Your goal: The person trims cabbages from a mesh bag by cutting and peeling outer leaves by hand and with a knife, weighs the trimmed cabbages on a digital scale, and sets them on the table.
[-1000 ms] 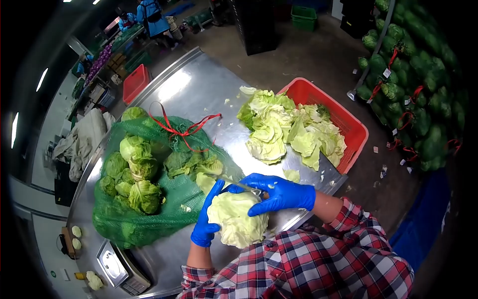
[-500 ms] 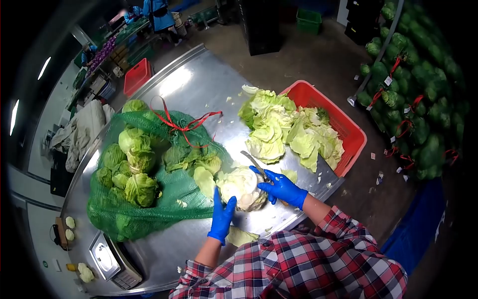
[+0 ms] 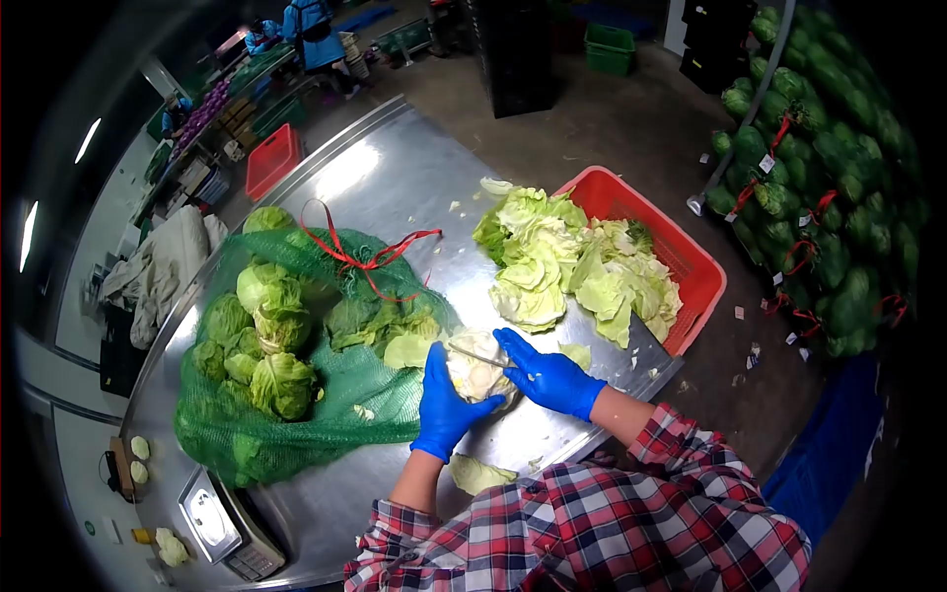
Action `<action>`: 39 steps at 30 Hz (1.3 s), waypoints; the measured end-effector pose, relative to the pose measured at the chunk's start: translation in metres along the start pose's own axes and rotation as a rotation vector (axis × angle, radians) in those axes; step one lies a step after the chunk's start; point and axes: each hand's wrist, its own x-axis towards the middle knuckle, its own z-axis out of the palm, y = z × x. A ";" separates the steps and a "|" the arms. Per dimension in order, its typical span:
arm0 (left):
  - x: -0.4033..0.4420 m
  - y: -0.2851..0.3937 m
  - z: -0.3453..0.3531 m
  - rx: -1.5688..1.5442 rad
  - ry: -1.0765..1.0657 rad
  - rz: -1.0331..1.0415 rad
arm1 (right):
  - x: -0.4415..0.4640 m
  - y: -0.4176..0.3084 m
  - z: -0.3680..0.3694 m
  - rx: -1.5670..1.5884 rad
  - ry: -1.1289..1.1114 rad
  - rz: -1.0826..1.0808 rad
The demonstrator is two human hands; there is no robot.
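A pale, peeled cabbage head [image 3: 472, 373] rests low over the metal table in front of me. My left hand [image 3: 446, 407], in a blue glove, cups its left and near side, thumb along the bottom edge. In my gloved right hand [image 3: 554, 379] is a knife [image 3: 481, 356], its thin blade lying across the top of the head. The right fingers are closed around the handle, which they mostly hide. Loose cabbage leaves [image 3: 412, 349] lie just left of the head, and another leaf [image 3: 479, 475] sits near the table's front edge.
A green mesh bag [image 3: 345, 400] with several cabbages [image 3: 281, 385] and a red tie [image 3: 367, 259] covers the table's left. Trimmed leaves [image 3: 538, 257] pile up beside a red crate [image 3: 695, 266]. A scale [image 3: 232, 528] stands front left. Bagged cabbages [image 3: 829, 227] are stacked at right.
The knife blade has swung down onto the cabbage head. My left hand has wrapped further around the head, which has turned, and my right hand has moved over its right side.
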 end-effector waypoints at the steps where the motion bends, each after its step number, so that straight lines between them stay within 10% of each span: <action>1: 0.001 0.003 -0.001 0.005 -0.017 -0.012 | 0.004 -0.003 -0.002 -0.021 -0.008 0.024; 5: -0.010 0.011 0.005 0.104 -0.018 0.091 | 0.044 0.081 0.020 -0.026 0.451 -0.325; 7: -0.019 0.011 0.007 0.234 -0.002 0.241 | 0.041 0.033 -0.037 0.396 0.108 0.465; 11: -0.034 -0.033 0.000 -0.259 -0.001 0.083 | 0.037 0.097 -0.011 0.762 0.208 0.595; 15: -0.058 -0.044 0.011 -0.328 0.176 -0.022 | 0.016 0.066 -0.017 0.640 0.432 0.652; 16: -0.062 -0.042 0.019 -0.323 0.255 -0.051 | 0.016 0.098 -0.001 0.128 0.733 0.205; 19: -0.048 0.020 -0.003 -0.038 0.120 -0.183 | -0.013 0.051 0.006 0.484 0.392 0.081; 21: -0.028 0.050 -0.024 0.293 -0.291 -0.326 | -0.032 0.045 0.019 0.164 0.162 0.195; 23: -0.013 0.034 -0.010 0.427 -0.025 0.300 | -0.040 0.055 0.025 0.082 0.256 0.163; 27: 0.028 0.039 0.021 0.214 -0.210 0.444 | -0.056 0.081 0.021 0.010 0.385 0.110; 31: 0.047 0.029 0.034 -0.021 -0.086 0.031 | -0.072 0.040 0.005 0.221 0.173 0.419; 39: 0.049 0.021 0.043 -0.154 -0.086 0.057 | -0.063 0.042 0.004 -0.123 0.276 0.193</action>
